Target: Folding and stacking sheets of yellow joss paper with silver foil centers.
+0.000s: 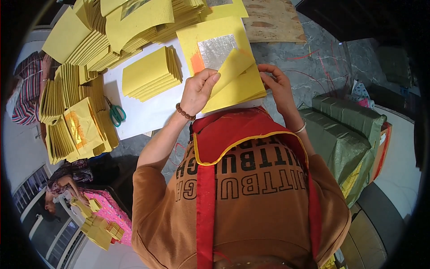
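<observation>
A stack of yellow paper sheets lies before me at the near edge of the white work surface. The top sheet bears a silver foil square with an orange smear beside it. A folded-over flap of yellow paper partly covers the foil. My left hand pinches this flap between thumb and fingers. At the stack's right edge, my right hand has its fingers bent and its thumb and fingertips closed at the paper's side. To the left sits a small pile of folded yellow paper.
Green-handled scissors lie on the white surface. Bundles of folded yellow paper pile up at the left and back. Green-wrapped bales stand at the right. Another person handles yellow paper at a pink-covered table.
</observation>
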Action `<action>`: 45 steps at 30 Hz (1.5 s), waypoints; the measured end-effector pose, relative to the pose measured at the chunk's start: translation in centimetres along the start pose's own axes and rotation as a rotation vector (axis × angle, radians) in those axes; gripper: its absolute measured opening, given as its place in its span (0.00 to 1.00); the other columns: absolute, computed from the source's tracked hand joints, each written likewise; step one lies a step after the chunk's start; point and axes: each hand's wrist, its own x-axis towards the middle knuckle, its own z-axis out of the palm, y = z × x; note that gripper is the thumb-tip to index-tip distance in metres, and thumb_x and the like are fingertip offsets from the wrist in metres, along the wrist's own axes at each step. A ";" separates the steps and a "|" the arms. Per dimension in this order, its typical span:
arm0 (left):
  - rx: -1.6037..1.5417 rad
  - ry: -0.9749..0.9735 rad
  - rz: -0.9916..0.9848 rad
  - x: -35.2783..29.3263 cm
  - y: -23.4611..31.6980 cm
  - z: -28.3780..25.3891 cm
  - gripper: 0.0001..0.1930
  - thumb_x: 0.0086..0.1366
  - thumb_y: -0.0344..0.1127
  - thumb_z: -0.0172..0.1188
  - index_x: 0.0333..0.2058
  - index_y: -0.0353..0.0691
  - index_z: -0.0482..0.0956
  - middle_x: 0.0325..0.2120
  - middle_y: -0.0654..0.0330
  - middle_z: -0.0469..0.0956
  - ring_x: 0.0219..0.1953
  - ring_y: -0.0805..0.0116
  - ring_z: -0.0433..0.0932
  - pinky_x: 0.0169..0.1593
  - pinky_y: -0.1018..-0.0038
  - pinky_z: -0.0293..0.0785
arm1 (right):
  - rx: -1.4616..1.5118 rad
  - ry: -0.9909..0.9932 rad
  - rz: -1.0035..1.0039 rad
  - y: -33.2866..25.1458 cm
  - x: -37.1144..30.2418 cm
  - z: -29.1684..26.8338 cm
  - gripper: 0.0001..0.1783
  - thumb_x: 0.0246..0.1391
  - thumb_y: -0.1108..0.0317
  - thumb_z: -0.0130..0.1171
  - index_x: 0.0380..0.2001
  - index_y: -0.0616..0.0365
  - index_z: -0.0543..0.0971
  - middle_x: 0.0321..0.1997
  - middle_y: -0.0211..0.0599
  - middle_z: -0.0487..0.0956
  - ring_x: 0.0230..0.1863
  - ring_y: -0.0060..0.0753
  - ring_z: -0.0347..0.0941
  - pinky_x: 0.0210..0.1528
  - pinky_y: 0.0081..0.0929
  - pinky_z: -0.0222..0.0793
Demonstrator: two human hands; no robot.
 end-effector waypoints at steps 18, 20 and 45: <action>0.078 -0.072 0.090 -0.4 -0.1 -0.1 0.11 0.64 0.37 0.51 0.35 0.33 0.74 0.22 0.53 0.73 0.26 0.64 0.72 0.33 0.73 0.68 | -0.053 0.013 0.003 0.2 0.2 -0.1 0.14 0.55 0.67 0.52 0.45 0.58 0.73 0.36 0.26 0.76 0.31 0.14 0.68 0.33 0.14 0.63; 0.083 -0.107 0.040 -0.3 0.3 -0.2 0.10 0.65 0.36 0.50 0.36 0.35 0.74 0.22 0.53 0.73 0.26 0.63 0.71 0.33 0.72 0.67 | -0.036 0.027 -0.010 0.1 0.2 0.1 0.13 0.55 0.67 0.53 0.44 0.57 0.74 0.33 0.23 0.75 0.29 0.12 0.66 0.30 0.13 0.60; 0.022 -0.266 0.056 0.0 0.9 -2.2 0.16 0.62 0.41 0.53 0.44 0.37 0.73 0.34 0.54 0.76 0.39 0.60 0.74 0.44 0.70 0.67 | -0.538 -0.349 -0.625 0.9 5.4 -0.6 0.11 0.43 0.75 0.59 0.34 0.56 0.73 0.49 0.37 0.74 0.64 0.42 0.53 0.63 0.37 0.49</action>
